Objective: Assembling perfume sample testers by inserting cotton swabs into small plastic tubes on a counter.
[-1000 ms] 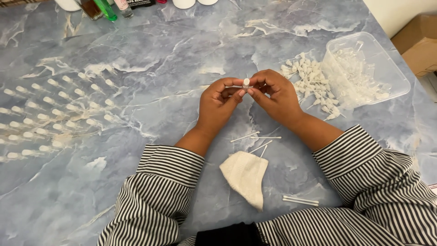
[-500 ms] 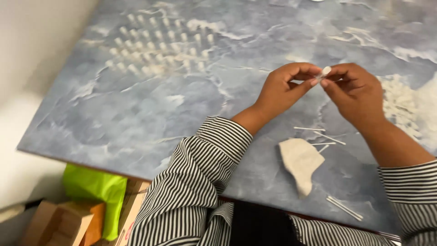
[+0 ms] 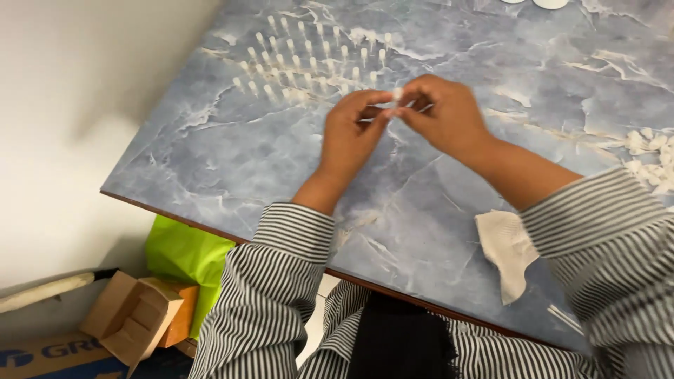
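- Where the two hands meet above the surface [image 3: 210,161], a small white bud [image 3: 398,93] shows between the fingertips; it is pale, rounded and tiny, partly blurred, and whether a stick runs from it cannot be told.
- Left hand [image 3: 354,133] comes up from below, thumb and forefinger pinched narrow on the bud, the other fingers curled loosely.
- Right hand [image 3: 442,116] reaches in from the right, its fingertips closed tight on the same bud, so both grips touch at one point.
- Beyond the hands, rows of buds [image 3: 309,60] stand upright on the surface, white-tipped, evenly spaced, well apart from the held one.
- Near the right forearm a crumpled white cloth [image 3: 507,249] lies flat, close to the surface's front edge.
- At the far right edge a loose heap of white bits [image 3: 649,151] rests on the surface.
- Both striped sleeves [image 3: 281,281] cross the front edge.
- Below the surface on the left, a green bag [image 3: 184,256] and an open carton [image 3: 133,316] sit on the floor.
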